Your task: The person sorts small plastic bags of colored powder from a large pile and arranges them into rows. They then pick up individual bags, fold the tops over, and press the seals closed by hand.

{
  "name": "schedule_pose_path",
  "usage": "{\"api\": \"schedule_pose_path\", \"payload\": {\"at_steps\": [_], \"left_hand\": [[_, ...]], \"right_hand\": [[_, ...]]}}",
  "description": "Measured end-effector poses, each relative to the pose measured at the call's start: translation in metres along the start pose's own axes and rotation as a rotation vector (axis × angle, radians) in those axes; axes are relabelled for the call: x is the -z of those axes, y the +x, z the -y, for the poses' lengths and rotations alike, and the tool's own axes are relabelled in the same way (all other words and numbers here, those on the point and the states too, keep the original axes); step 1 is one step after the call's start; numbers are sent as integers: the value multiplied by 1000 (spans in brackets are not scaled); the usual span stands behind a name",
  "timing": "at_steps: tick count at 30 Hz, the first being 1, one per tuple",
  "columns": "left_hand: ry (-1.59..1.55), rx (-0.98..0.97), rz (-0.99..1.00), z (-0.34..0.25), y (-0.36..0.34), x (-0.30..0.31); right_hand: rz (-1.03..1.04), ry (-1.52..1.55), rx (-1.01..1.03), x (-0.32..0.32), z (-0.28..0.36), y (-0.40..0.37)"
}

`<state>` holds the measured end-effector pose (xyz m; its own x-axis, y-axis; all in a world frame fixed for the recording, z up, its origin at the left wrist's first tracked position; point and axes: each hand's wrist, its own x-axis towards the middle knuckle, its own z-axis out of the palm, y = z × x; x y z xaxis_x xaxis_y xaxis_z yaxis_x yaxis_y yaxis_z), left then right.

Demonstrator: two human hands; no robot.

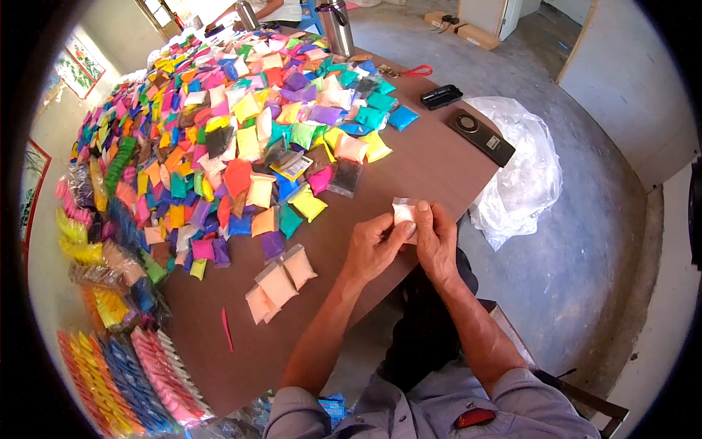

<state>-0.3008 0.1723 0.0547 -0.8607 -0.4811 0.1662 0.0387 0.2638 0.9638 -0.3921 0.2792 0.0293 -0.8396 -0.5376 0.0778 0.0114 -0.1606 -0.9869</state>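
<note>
A small clear packet with pale contents [404,213] is held between both hands over the table's near edge. My left hand [379,245] pinches its lower left side with the thumb. On the right side, my right hand [436,245] grips it with thumb and fingers. Several pale peach packets [278,284] lie together on the brown table [351,271], left of my left hand. Beyond them spreads a large heap of small packets in many colours [219,139]. A thin pink strip [227,329] lies near the table's front left.
A black device [480,137] and a dark case [441,96] rest near the right edge. A steel flask [336,29] stands at the back. A white plastic bag [519,168] is beside the table. Folded coloured strips [131,380] lie front left. Another person's arm [267,9] shows far back.
</note>
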Motion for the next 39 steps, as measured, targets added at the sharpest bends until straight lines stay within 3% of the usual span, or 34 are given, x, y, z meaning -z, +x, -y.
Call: {"api": "schedule_pose_path", "payload": {"at_steps": [5, 13, 17, 23, 26, 28, 32, 38, 39], "left_hand": [[-33, 15, -42, 3, -2, 0], [78, 25, 37, 3, 1, 4], [19, 1, -39, -2, 0, -2], [47, 18, -38, 7, -1, 1], [-116, 22, -136, 7, 0, -1], [-60, 44, -131, 3, 1, 7], [68, -53, -155, 11, -1, 8], [-3, 65, -136, -4, -18, -3], [-60, 49, -232, -4, -24, -9]], "right_hand": [[61, -127, 12, 0, 16, -1], [-38, -70, 42, 3, 0, 1], [-38, 20, -30, -3, 11, -2], [-33, -35, 60, 0, -3, 0], [-15, -62, 54, -1, 7, -6], [22, -297, 230, -2, 13, -9], [21, -183, 172, -4, 8, -8], [-8, -31, 150, -1, 4, -17], [42, -69, 210, -2, 4, -21]]}}
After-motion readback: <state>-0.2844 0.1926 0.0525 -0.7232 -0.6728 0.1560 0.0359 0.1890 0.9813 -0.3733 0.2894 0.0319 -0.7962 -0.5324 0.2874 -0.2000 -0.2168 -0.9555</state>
